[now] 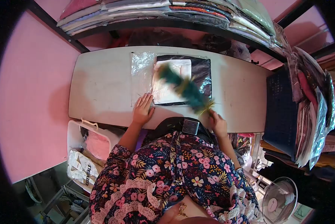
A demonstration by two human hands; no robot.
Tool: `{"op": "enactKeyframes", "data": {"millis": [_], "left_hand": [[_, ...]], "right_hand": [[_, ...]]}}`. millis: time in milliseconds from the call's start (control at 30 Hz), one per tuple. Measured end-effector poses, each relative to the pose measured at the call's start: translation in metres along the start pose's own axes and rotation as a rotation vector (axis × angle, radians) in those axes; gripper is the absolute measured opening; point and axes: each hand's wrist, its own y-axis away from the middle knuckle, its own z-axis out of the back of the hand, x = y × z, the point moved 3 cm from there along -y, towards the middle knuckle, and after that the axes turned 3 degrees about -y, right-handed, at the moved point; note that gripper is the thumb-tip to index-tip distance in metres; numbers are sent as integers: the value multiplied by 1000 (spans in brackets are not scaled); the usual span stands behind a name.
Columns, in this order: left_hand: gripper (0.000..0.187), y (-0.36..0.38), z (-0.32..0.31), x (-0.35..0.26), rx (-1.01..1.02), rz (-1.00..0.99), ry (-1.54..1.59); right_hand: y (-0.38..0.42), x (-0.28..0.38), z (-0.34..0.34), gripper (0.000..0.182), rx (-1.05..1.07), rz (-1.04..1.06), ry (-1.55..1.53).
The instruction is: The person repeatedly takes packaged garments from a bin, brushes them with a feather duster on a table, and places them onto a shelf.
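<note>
My right hand (pixel 218 122) is closed around the near end of a fluffy teal and yellow duster (pixel 188 91), which is blurred by motion. The duster slants up and left across a white sheet or panel (pixel 165 95). Beneath lies a dark flat item in shiny plastic (pixel 202 67), perhaps a folded garment. A clear plastic flap (pixel 141 69) extends from its left side. My left hand (pixel 142 109) lies flat on the table, fingers stretched out, at the lower left corner of the packet.
The white table (pixel 104 82) stands below a shelf of bagged garments (pixel 148 13). A blue crate (pixel 281 100) with more bagged clothes is at right. A white bin (pixel 75 136) sits at lower left, and a fan (pixel 279 199) at lower right.
</note>
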Motion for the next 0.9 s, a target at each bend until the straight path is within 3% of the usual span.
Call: {"op": "enactKeyframes", "data": {"millis": [67, 133, 200, 233, 333, 400, 467, 500, 567, 667, 733, 800, 833, 900], "left_hand": [[58, -5, 1, 0, -13, -10, 11], [58, -8, -3, 2, -7, -11, 13], [58, -7, -6, 2, -1, -12, 15], [58, -6, -6, 2, 4, -13, 17], [59, -3, -7, 2, -10, -13, 23], [59, -2, -6, 3, -27, -11, 25], [59, -3, -3, 3, -30, -15, 29], [59, -1, -4, 3, -31, -5, 30], [58, 1, -5, 4, -26, -5, 47], [57, 3, 1, 3, -5, -12, 64], [57, 4, 0, 4, -14, -6, 66], [57, 3, -2, 6, -24, -7, 67], [57, 1, -3, 7, -27, -13, 77], [57, 2, -3, 7, -32, -16, 86]], "right_hand": [[-17, -14, 0, 33, -183, -182, -34], [-27, -2, 8, 33, -248, -199, -90], [-30, 7, 3, 33, -134, -102, -214], [-27, 18, 4, 33, -69, 35, -163], [-24, 23, 6, 34, 123, 47, 42], [-33, -1, 1, 34, -99, -55, -100], [-41, -7, 2, 34, -177, -276, -44], [-40, -4, 0, 34, -169, -270, -41], [-36, 8, -6, 35, -169, -98, -145], [-23, 29, -14, 36, 151, 210, -8], [-28, 36, -9, 35, 190, 185, 83], [-43, 24, -10, 35, -50, -26, 49], [-51, 24, -12, 35, -176, -32, -8], [-59, 30, -18, 36, -132, -39, -46]]}}
